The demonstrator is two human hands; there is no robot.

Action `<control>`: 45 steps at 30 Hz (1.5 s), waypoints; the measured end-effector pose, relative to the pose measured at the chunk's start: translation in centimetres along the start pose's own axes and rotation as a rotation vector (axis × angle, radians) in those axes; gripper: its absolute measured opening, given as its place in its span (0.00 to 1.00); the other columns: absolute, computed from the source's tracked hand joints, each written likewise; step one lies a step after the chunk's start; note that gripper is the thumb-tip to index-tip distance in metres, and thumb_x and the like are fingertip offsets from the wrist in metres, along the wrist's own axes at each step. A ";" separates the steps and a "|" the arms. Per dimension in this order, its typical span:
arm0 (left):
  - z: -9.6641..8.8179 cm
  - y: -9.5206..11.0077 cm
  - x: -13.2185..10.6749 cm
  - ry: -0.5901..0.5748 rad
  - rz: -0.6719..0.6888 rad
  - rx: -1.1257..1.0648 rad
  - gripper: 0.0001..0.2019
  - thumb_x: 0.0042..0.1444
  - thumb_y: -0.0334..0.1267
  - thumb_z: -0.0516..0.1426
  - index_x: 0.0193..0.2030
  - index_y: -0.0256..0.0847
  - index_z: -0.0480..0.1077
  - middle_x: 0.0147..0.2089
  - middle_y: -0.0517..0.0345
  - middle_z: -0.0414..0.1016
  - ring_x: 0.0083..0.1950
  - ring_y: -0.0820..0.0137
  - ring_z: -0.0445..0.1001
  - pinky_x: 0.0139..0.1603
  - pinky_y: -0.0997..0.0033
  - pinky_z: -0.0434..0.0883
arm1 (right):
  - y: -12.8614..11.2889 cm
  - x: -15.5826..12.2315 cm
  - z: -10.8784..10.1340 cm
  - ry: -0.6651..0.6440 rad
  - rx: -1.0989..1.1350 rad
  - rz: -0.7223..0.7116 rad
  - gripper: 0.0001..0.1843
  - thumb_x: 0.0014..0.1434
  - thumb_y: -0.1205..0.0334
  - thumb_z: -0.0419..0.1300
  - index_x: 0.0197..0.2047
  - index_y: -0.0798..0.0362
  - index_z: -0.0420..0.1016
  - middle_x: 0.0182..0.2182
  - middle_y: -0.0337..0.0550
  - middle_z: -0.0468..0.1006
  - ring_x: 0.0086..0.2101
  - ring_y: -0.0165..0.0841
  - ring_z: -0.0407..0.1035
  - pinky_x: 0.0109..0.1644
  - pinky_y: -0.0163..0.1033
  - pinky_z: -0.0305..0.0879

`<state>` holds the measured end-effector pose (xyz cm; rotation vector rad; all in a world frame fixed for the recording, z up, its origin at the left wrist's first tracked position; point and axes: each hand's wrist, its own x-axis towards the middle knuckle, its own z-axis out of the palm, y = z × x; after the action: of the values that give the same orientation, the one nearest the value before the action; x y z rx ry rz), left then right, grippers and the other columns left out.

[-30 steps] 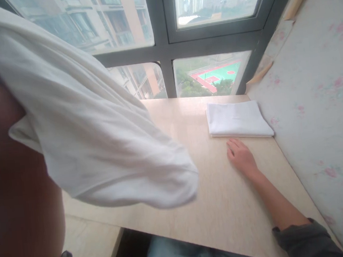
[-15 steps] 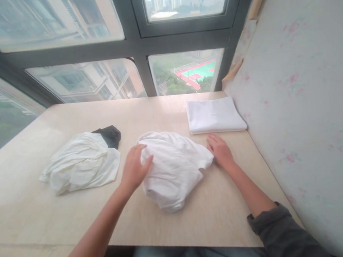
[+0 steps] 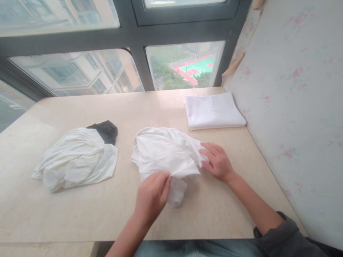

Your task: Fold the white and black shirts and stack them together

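A crumpled white garment (image 3: pixel 164 149) lies bunched on the table in front of me, its exact kind hidden by the folds. My left hand (image 3: pixel 155 194) is closed at its near edge, pinching the fabric between thumb and fingers and lifting it slightly. At the garment's right end, my right hand (image 3: pixel 218 160) has its fingers and thumb around a bit of the cloth. A small fold (image 3: pixel 177 192) of the same fabric hangs below the pinched edge, next to my left hand.
To the left lies another off-white crumpled garment (image 3: pixel 77 159) with a black piece of cloth (image 3: pixel 106 131) at its far end. A folded white cloth (image 3: pixel 214 111) rests at the back right, near the flowered wall (image 3: pixel 302 103). Windows (image 3: pixel 183 64) border the wooden table (image 3: pixel 228 216).
My left hand moved from the garment's left side to its near edge and took hold, lifting fabric. My right hand closed on its right end. The view tilted down slightly.
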<state>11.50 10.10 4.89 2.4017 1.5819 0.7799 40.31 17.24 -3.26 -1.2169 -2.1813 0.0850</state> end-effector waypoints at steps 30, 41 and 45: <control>-0.2 -5.5 -0.3 -0.111 0.099 0.107 0.15 0.64 0.32 0.50 0.54 0.41 0.71 0.55 0.50 0.76 0.56 0.59 0.72 0.58 0.58 0.67 | -0.6 -0.7 -0.2 0.002 0.506 0.457 0.19 0.63 0.48 0.56 0.45 0.53 0.81 0.39 0.46 0.82 0.39 0.39 0.75 0.44 0.40 0.69; -8.0 -3.9 2.1 -0.116 -0.342 -0.212 0.23 0.65 0.54 0.47 0.25 0.41 0.61 0.24 0.64 0.62 0.29 0.71 0.64 0.32 0.71 0.60 | -4.8 2.2 -9.7 -0.495 0.925 0.454 0.20 0.53 0.45 0.68 0.37 0.54 0.79 0.31 0.39 0.77 0.33 0.31 0.68 0.35 0.33 0.61; -12.0 -2.4 3.2 -0.101 -0.322 -0.191 0.22 0.62 0.57 0.51 0.28 0.40 0.65 0.26 0.63 0.66 0.31 0.70 0.66 0.33 0.73 0.61 | -5.8 4.0 -13.2 -0.482 0.917 0.366 0.18 0.57 0.47 0.66 0.41 0.53 0.81 0.36 0.44 0.79 0.38 0.35 0.72 0.40 0.37 0.66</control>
<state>4.52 12.23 15.17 1.9567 1.7082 0.6987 41.78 13.90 11.26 -1.0566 -1.8395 1.4758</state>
